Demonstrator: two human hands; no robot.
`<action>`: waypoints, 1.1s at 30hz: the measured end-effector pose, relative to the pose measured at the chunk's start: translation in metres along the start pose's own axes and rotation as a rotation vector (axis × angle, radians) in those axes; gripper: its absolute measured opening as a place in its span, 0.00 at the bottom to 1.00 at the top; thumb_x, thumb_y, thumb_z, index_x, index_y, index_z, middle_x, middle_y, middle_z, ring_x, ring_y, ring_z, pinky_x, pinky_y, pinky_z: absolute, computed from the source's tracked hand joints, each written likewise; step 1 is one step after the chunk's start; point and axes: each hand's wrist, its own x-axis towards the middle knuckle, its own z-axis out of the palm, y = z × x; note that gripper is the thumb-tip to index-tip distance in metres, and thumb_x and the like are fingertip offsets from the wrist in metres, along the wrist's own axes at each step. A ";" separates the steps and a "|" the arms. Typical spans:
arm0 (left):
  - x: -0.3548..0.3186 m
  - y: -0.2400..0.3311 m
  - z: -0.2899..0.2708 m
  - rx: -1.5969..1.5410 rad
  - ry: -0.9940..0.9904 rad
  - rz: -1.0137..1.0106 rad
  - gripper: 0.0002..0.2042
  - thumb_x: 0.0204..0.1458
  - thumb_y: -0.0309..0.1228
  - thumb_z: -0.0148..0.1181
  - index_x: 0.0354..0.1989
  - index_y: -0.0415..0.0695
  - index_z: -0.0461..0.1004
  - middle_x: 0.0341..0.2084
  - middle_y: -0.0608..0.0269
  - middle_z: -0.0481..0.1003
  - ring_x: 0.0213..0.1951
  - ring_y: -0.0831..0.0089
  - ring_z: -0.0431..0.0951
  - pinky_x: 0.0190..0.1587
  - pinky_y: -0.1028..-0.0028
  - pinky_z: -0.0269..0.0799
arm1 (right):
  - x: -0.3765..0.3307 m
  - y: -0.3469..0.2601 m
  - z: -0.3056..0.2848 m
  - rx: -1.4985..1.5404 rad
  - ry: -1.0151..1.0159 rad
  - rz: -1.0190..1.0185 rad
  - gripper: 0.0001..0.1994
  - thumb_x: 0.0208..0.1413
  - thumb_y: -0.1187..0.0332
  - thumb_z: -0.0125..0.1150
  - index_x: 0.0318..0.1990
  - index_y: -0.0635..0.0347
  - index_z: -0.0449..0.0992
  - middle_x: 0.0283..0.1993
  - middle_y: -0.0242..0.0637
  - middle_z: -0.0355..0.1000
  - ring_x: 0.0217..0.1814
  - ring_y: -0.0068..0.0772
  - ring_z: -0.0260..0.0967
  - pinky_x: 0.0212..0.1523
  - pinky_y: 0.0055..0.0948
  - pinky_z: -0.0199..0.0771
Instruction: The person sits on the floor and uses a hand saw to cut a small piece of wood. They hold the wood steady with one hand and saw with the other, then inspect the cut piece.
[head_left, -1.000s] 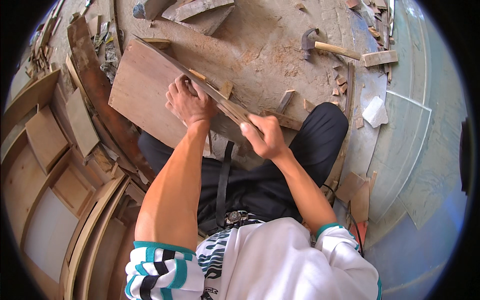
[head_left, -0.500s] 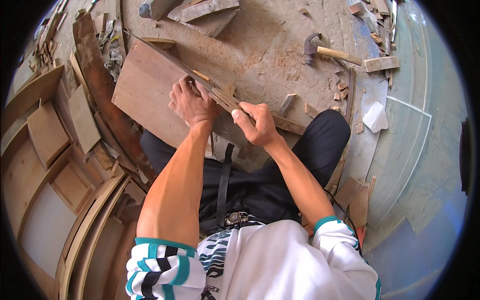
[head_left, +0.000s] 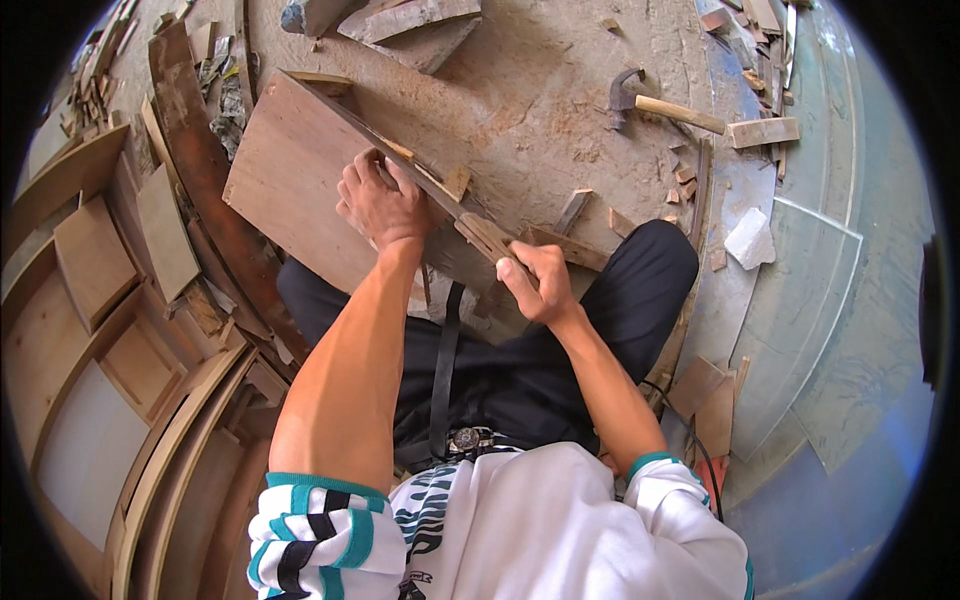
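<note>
My right hand (head_left: 540, 282) is closed around the wooden handle of a handsaw (head_left: 483, 238). Its long narrow blade slants up and left along the far edge of a flat brown wooden board (head_left: 285, 165). On that board, close to the blade, lies my left hand (head_left: 385, 203), its fingers bent and gripping near the edge. Where the teeth meet the wood cannot be made out. The board is tilted over my left leg, and a small wood block (head_left: 457, 182) shows just beyond the blade.
A claw hammer (head_left: 672, 110) lies on the dusty floor at the far right. Wood offcuts (head_left: 575, 212) are scattered ahead of my knees. Glass sheets (head_left: 810, 300) cover the right side, with a white chunk (head_left: 750, 238) beside them. Stacked wooden frames (head_left: 150, 440) fill the left.
My right hand has drawn the saw back, down and to the right, along the board's edge. My left hand stays in place on the board.
</note>
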 end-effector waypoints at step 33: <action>-0.001 0.001 0.000 0.018 -0.030 0.078 0.11 0.55 0.38 0.56 0.45 0.53 0.74 0.41 0.66 0.74 0.49 0.61 0.71 0.52 0.58 0.61 | 0.056 0.002 0.030 -0.012 0.011 0.008 0.18 0.62 0.64 0.58 0.22 0.65 0.65 0.16 0.49 0.56 0.15 0.31 0.55 0.20 0.35 0.57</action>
